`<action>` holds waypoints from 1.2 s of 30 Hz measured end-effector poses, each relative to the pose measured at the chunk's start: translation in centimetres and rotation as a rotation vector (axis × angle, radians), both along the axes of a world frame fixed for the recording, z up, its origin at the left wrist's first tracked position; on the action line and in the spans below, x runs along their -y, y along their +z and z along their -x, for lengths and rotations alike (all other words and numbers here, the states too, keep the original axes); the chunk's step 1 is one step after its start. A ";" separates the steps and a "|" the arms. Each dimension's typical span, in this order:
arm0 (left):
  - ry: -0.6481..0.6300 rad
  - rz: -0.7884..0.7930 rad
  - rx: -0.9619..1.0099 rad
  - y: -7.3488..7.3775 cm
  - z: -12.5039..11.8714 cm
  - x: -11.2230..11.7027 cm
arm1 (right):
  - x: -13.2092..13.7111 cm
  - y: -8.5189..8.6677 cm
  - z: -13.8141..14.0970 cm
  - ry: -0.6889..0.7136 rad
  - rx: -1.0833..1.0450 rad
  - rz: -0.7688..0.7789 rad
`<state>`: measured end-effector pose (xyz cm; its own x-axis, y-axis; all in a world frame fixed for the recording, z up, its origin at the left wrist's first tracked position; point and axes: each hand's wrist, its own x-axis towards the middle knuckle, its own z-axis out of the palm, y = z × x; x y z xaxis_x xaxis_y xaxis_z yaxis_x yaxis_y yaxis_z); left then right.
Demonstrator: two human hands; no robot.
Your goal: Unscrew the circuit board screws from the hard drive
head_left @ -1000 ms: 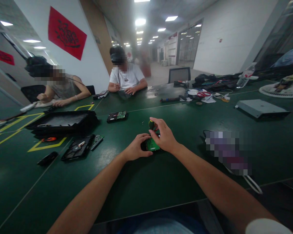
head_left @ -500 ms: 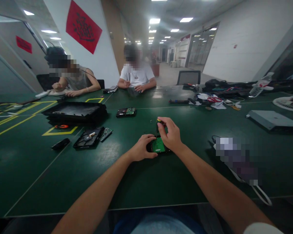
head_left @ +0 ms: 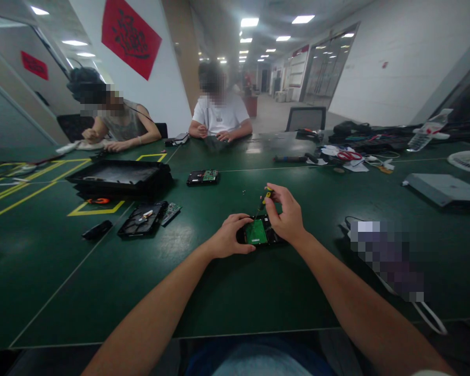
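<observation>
A hard drive (head_left: pixel 273 236) with its green circuit board facing up lies on the green table in front of me. My left hand (head_left: pixel 235 235) grips its left end, thumb along the near edge and fingers over the far edge. Between the thumb and fingers of my right hand (head_left: pixel 285 214) is a small yellow and black screwdriver (head_left: pixel 266 197), tilted, its shaft pointing down and left. The tip is at the far edge of the board, close to my left fingertips; whether it sits in a screw cannot be made out. A few tiny screws (head_left: pixel 243 192) lie beyond the drive.
Left are a black tray (head_left: pixel 119 175), an opened drive casing (head_left: pixel 141 219), a loose circuit board (head_left: pixel 171 214) and orange-handled pliers (head_left: pixel 97 200). Another hard drive (head_left: pixel 202 177) lies ahead. Right are a grey metal box (head_left: pixel 446 189) and a pouch (head_left: pixel 387 261). Two people sit opposite.
My right hand has shifted slightly right, and the screwdriver has gone from nearly upright to tilted, showing its yellow handle and more of the board. My left hand stays on the drive.
</observation>
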<state>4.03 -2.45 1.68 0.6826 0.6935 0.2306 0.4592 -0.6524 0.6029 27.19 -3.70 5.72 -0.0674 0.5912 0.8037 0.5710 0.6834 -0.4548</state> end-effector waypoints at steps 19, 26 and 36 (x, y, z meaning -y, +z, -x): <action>0.012 0.042 0.007 0.2 -0.1 0.2 | 0.5 0.2 0.1 -0.039 0.013 -0.029; 0.026 0.063 0.031 0.2 0.1 0.3 | 0.9 0.4 0.5 -0.015 0.023 -0.034; 0.022 0.056 0.023 0.3 0.0 0.3 | 1.2 0.5 0.7 0.010 0.063 -0.033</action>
